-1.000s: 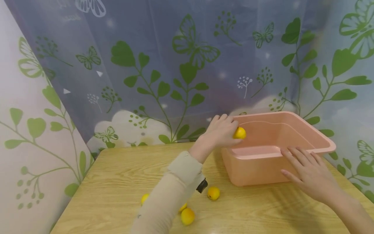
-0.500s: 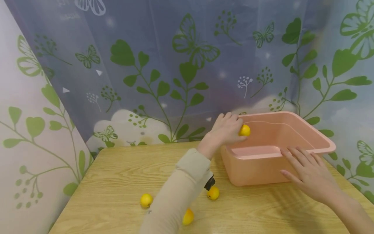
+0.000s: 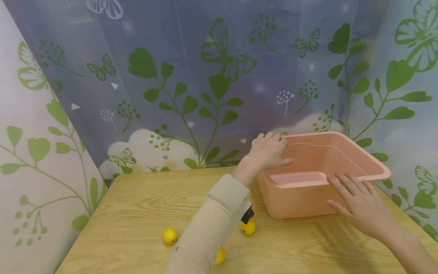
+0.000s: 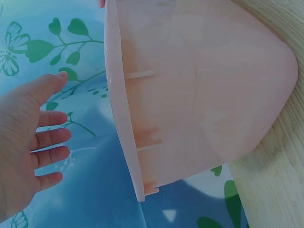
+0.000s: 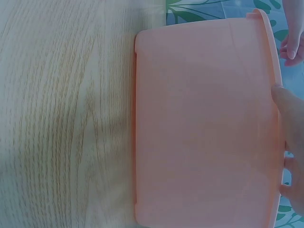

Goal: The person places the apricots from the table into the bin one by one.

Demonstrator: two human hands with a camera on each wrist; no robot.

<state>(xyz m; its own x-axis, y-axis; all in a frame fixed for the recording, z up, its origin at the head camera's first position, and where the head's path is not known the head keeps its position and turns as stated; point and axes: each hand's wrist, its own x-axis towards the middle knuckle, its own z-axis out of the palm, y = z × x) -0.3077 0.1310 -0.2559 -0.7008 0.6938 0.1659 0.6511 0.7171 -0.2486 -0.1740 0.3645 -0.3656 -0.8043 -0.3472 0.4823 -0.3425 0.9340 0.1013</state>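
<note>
My left hand point(image 3: 268, 152) hovers over the left rim of a pink plastic tub point(image 3: 301, 201), its fingers spread and holding nothing. In the left wrist view the same hand point(image 4: 21, 147) is apart from the tub's rim, its palm showing. My right hand point(image 3: 359, 209) rests on the tub's near rim with fairly straight fingers; its thumb point(image 5: 285, 102) touches the rim in the right wrist view. On the table lie small round yellow fruits: one at the left point(image 3: 169, 236), one partly behind the left forearm point(image 3: 220, 255), and one by the tub point(image 3: 248, 228). Part of the tub's floor is hidden.
The wooden table point(image 3: 143, 205) runs back to a blue curtain point(image 3: 191, 95) printed with green leaves and butterflies. A black strap piece point(image 3: 247, 215) on the left wrist overlaps the fruit by the tub. The left sleeve point(image 3: 208, 224) covers part of the table.
My left hand moved slightly right over the tub and let go of a yellow fruit, which is out of sight now. The right hand has stayed on the rim.
</note>
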